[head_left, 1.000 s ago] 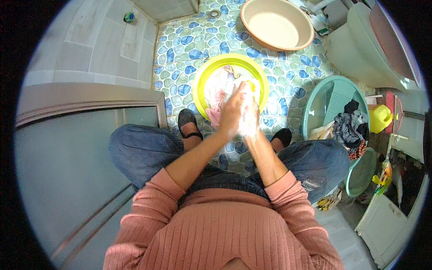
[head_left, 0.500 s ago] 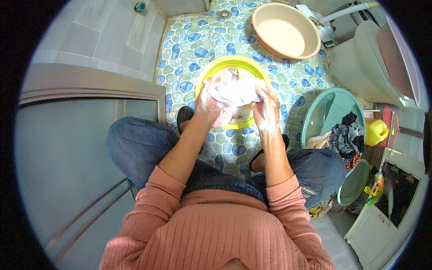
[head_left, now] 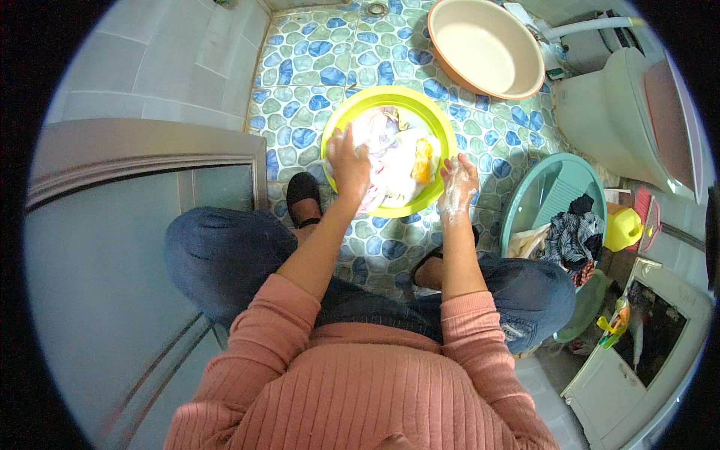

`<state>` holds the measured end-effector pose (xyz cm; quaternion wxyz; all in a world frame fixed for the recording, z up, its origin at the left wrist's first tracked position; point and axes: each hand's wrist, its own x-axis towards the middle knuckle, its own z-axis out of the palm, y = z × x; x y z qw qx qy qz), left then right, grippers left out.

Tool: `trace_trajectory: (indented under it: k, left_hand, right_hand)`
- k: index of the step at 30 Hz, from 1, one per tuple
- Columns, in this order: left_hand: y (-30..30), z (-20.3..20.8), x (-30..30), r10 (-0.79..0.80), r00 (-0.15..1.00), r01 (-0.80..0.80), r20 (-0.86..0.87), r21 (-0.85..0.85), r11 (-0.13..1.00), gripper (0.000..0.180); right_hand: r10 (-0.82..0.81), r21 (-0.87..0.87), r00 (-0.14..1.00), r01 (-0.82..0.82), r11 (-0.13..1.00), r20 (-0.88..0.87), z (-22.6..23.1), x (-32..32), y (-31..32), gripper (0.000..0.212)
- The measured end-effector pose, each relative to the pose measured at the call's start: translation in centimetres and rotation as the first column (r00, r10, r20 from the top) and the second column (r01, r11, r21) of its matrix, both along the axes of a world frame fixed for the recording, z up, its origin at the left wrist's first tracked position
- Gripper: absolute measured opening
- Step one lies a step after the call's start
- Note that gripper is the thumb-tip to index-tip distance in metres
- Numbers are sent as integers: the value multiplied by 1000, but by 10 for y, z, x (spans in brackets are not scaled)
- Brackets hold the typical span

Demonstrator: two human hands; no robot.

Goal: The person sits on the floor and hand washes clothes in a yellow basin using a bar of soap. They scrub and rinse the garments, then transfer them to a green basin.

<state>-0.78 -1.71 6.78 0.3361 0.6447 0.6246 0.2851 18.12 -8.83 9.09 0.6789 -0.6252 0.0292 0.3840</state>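
Observation:
Between my feet stands a yellow-green basin [head_left: 447,142] with pale, soapy laundry [head_left: 390,169] in it. A yellow and orange patch [head_left: 422,160] shows on the laundry's right side; I cannot tell whether it is a separate thing. Over the basin's left part is my left hand [head_left: 350,166], fingers apart, with nothing gripped. Whether it touches the cloth is unclear. My right hand [head_left: 458,184] is open beside the basin's right rim, suds on its skin and nothing in it.
A large cream basin with an orange rim [head_left: 442,64] lies beyond. At right are a teal tub [head_left: 513,202] with a washboard and dark clothes [head_left: 574,236], a yellow jug [head_left: 622,227], a toilet [head_left: 622,112] and a white cabinet [head_left: 607,390]. A door [head_left: 112,300] stands at left.
The white cloth held up between both hands is now down in the basin, let go. My hands have moved apart, the right one out to the rim. The yellow patch has come into sight.

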Motion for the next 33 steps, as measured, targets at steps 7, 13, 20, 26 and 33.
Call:
trace_trajectory:
  k: [7,13,20,26,33]
  left_hand:
    - [-46,-2,30,-573,772,486,-275,-326,811,61]
    - [43,-28,39,-179,984,176,-19,-94,980,33]
    - [86,-74,63,-578,645,667,-500,0,745,49]
    - [87,-84,36,-768,534,526,-353,-572,629,41]
    - [98,-84,19,-47,830,397,556,-529,750,24]
  right_hand:
    - [671,-509,531,-440,740,517,-101,-3,3,51]
    - [817,-696,406,-439,568,410,-70,-21,25,79]
    - [827,-705,474,-473,529,303,-72,-5,35,76]
    - [647,-571,654,-378,729,393,-87,-15,31,49]
    - [361,-130,839,-444,886,-408,-78,-20,33,38]
